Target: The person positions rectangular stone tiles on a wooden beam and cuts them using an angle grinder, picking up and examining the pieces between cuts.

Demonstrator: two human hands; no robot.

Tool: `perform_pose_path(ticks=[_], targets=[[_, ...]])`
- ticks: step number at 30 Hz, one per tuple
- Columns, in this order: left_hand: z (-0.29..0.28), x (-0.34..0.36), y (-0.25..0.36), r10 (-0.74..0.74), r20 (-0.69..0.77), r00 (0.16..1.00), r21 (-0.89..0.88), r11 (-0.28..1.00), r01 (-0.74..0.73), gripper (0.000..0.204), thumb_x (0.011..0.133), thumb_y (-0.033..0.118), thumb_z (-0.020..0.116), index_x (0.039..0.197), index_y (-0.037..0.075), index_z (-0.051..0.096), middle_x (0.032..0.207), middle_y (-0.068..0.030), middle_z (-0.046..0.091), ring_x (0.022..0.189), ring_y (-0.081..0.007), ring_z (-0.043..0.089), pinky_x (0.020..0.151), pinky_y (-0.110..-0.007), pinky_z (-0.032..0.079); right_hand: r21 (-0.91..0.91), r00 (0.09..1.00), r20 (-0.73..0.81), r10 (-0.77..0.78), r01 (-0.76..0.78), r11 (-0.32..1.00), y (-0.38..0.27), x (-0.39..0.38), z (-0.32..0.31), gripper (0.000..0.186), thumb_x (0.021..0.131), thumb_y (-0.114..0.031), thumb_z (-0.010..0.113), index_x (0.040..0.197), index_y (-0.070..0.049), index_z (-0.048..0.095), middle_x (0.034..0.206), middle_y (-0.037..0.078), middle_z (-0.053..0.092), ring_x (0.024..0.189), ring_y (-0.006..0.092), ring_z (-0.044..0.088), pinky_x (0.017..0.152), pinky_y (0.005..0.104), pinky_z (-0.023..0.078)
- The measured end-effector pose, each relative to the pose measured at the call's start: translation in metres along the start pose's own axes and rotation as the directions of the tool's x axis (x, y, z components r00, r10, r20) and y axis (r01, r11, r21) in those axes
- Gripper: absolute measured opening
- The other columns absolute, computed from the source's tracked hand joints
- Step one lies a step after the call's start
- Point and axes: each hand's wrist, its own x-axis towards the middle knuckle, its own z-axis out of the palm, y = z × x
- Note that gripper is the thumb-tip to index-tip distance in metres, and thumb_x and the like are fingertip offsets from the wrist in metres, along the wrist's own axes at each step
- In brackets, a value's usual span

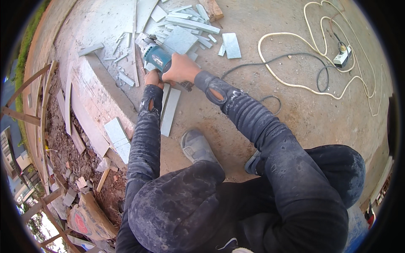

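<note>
A teal angle grinder is in my right hand, whose fingers wrap round its body. Its dark front end points up and left, over the pale ground among stone offcuts. Close against the grinder's lower side, my left hand is closed with its fingers curled; what it grips is mostly hidden. Two long pale stone strips lie on the ground just below my hands. Beyond the grinder is a pile of cut tile pieces, with a rectangular tile to its right.
A concrete ledge runs along the left, with pale tiles at its near end. Wooden stakes, rubble and a torn paper sack lie farther left. On the right, a cream cable loops round a white socket box.
</note>
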Motion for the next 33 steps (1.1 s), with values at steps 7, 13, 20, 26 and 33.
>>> perform_pose_path(ticks=[7,13,20,26,33], targets=[[0.002,-0.001,-0.001,0.019,0.005,1.000,-0.021,1.000,-0.019,0.027,0.092,0.003,0.044,0.115,-0.006,0.055,0.107,-0.0190,0.064,0.089,-0.0338,0.067,0.070,-0.044,0.058,0.003,1.000,-0.008,-0.010,0.010,1.000,0.007,0.007,0.005,0.067,0.054,-0.031,0.074,0.099,0.016,0.058,0.090,0.031,0.067,0.086,0.0383,0.069,0.078,0.0359,0.055],[-0.005,0.008,-0.004,0.017,0.006,1.000,-0.020,1.000,-0.017,0.026,0.092,0.003,0.043,0.114,-0.006,0.054,0.106,-0.0200,0.063,0.088,-0.0341,0.067,0.069,-0.044,0.058,-0.011,1.000,0.013,-0.008,0.008,1.000,0.003,0.006,0.003,0.068,0.055,-0.032,0.074,0.101,0.016,0.058,0.091,0.031,0.067,0.086,0.0380,0.069,0.078,0.0361,0.055],[-0.007,0.014,-0.006,-0.003,0.039,0.999,-0.046,0.999,0.005,0.027,0.092,0.003,0.042,0.115,-0.007,0.054,0.107,-0.0211,0.063,0.088,-0.0343,0.067,0.070,-0.044,0.058,-0.020,0.999,0.041,0.027,-0.026,0.999,0.001,0.005,0.001,0.063,0.056,-0.033,0.075,0.100,0.012,0.065,0.100,0.030,0.067,0.096,0.0389,0.068,0.085,0.0370,0.055],[-0.004,0.009,-0.004,0.007,0.019,1.000,-0.022,1.000,-0.007,0.027,0.092,0.002,0.042,0.114,-0.007,0.054,0.108,-0.0210,0.063,0.089,-0.0344,0.067,0.072,-0.044,0.057,-0.037,0.998,0.055,0.019,-0.016,0.999,0.003,0.006,0.001,0.063,0.057,-0.034,0.075,0.100,0.012,0.065,0.100,0.030,0.067,0.095,0.0391,0.068,0.085,0.0370,0.055],[0.003,-0.001,-0.002,0.018,0.007,1.000,-0.032,0.999,-0.018,0.027,0.092,0.003,0.044,0.115,-0.006,0.055,0.109,-0.0202,0.063,0.091,-0.0345,0.067,0.073,-0.045,0.057,-0.025,0.998,0.054,0.022,-0.021,0.999,0.006,0.006,0.002,0.064,0.057,-0.035,0.075,0.100,0.012,0.065,0.100,0.031,0.067,0.095,0.0393,0.068,0.085,0.0376,0.055]])
